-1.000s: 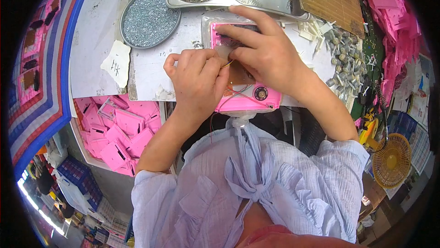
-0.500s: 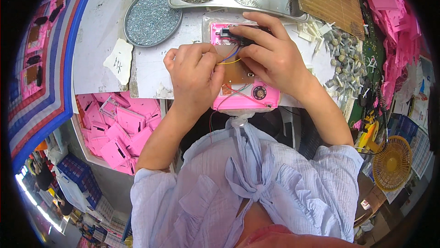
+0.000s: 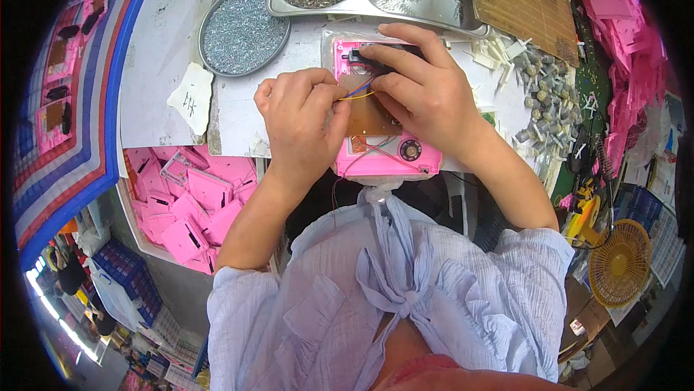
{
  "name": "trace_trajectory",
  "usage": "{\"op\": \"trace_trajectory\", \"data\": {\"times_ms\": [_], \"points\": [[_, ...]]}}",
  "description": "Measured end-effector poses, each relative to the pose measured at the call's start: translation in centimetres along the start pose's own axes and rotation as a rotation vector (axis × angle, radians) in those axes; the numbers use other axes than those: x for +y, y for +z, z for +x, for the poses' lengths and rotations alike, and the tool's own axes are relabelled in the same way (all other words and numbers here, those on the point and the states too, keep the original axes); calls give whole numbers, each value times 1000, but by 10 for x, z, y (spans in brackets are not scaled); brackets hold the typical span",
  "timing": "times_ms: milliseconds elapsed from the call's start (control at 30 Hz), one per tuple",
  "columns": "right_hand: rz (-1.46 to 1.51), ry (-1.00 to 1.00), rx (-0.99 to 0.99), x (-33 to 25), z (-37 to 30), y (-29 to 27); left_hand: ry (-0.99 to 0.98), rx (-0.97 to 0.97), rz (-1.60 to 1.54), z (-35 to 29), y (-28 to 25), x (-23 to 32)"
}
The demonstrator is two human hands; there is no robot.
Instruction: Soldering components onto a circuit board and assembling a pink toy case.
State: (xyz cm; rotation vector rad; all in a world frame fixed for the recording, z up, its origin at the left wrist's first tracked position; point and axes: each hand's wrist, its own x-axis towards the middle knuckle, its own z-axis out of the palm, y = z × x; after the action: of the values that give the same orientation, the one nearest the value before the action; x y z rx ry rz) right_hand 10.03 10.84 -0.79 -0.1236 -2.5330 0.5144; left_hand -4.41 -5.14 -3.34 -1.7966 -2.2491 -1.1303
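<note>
A pink plastic housing lies on the white table in front of me, with a brown circuit board across its middle. At its near right is a small round black part. Blue, red and yellow wires run over the board. My left hand is closed, its thumb and forefinger pinching the wires at the board's left side. My right hand curls over the far end, fingers on a black rectangular part set in the housing; the palm hides part of the board.
Beyond the housing stand a round tray of small screws and a metal tray of springs. Small metal-and-white parts are heaped to the right. A bin of pink housings sits at the lower left, a yellow basket at the lower right.
My right hand has shifted slightly left, and the black part appears to lie lower in the housing. A small switch on the board is now covered. My left hand still pinches the wires.
</note>
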Motion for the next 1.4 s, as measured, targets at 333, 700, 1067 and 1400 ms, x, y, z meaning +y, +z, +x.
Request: {"op": "trace_trajectory", "data": {"times_ms": [333,700,1067,1400], "points": [[51,-41,30,1,6,3,31,36,-63,-1,-6,4],[36,-34,4,3,-2,1,9,24,-111,-1,-3,-1],[156,-48,-62,7,9,3,61,28,-54,-1,-3,5],[-40,-42,-74,-4,-10,-13,-148,-24,-54,2,-3,0]]}}
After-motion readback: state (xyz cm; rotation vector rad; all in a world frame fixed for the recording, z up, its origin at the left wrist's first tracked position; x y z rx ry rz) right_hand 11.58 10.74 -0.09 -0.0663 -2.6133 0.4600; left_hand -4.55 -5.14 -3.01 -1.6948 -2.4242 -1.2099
